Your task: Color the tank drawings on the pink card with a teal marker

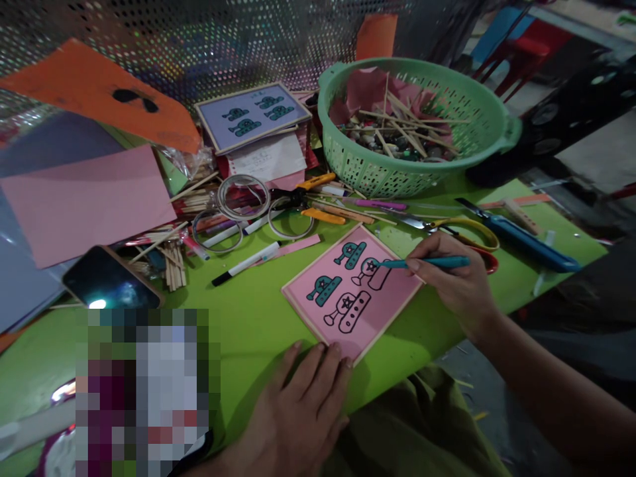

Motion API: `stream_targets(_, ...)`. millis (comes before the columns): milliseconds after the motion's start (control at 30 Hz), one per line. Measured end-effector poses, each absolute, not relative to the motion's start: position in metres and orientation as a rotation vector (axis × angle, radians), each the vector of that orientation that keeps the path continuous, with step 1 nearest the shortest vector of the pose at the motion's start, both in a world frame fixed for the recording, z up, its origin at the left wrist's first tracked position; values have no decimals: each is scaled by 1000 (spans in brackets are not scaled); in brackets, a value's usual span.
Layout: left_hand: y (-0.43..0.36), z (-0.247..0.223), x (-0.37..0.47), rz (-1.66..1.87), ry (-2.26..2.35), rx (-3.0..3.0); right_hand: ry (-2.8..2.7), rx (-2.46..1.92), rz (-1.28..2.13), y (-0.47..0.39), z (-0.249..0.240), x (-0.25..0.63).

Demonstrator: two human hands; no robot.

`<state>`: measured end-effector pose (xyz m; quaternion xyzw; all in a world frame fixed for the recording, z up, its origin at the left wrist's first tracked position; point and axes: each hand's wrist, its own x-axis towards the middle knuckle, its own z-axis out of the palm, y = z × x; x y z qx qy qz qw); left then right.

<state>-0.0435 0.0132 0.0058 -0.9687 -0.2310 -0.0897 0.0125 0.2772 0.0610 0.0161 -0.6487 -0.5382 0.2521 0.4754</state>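
A pink card with a light frame lies tilted on the green table. Four tank drawings are on it; the two upper left ones are coloured teal, the lower one is plain outline. In my right hand is a teal pen, its tip at the right tank, whose round part is partly teal. My left hand lies with fingers spread, fingertips on the card's lower edge.
Behind the card are scissors, tape rolls, a white marker and a blue cutter. A green basket holds sticks. A framed purple card stands at the back; a phone lies left.
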Motion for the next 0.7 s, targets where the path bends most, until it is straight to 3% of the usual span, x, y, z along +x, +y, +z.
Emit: stream_targets(700,16,12,-42,-249,-705,-3025,-1314,-1589,620,61,16,277)
